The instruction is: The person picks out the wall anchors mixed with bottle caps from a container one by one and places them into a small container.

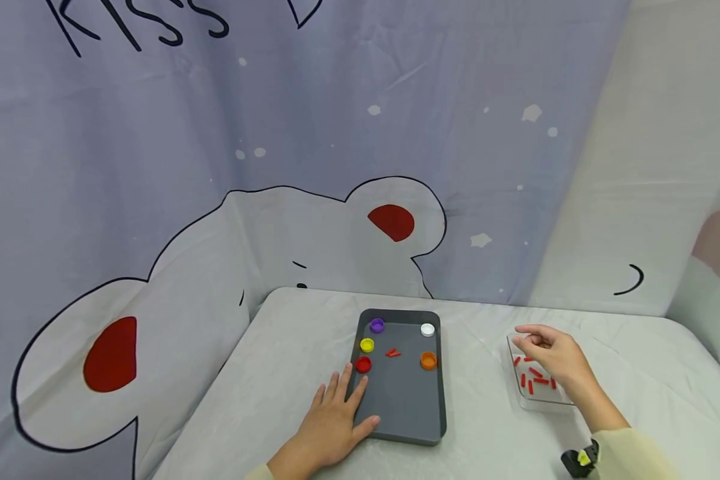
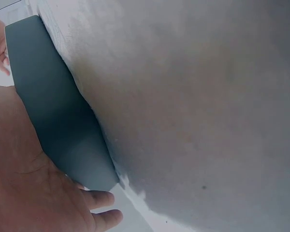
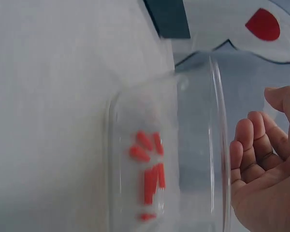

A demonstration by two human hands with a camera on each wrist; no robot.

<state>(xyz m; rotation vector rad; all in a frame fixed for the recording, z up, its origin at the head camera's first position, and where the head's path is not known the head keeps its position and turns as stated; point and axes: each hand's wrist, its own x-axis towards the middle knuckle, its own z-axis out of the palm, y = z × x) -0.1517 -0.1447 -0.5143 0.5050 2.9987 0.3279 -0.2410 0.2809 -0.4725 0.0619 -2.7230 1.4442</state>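
Note:
My left hand (image 1: pixel 331 427) lies with spread fingers across the left edge of a dark grey tray (image 1: pixel 402 410); in the left wrist view its palm is beside the tray's side wall (image 2: pixel 63 106). Two small red sticks (image 1: pixel 393 353) lie together inside the tray. Over a clear plastic box (image 1: pixel 546 403) hovers my right hand (image 1: pixel 553 353), thumb and index finger apart and no object showing between them. Several red sticks (image 3: pixel 147 186) lie scattered on the floor of that box. The right wrist view has the other fingers loosely bent beside the box's rim.
Along the tray's left side sit purple (image 1: pixel 377 325), yellow (image 1: pixel 367 345) and red (image 1: pixel 363 365) round caps. White (image 1: pixel 427 329) and orange (image 1: pixel 429 361) ones sit on its right. A white cloth (image 1: pixel 480 427) covers the table, and a printed curtain (image 1: pixel 336 133) hangs behind.

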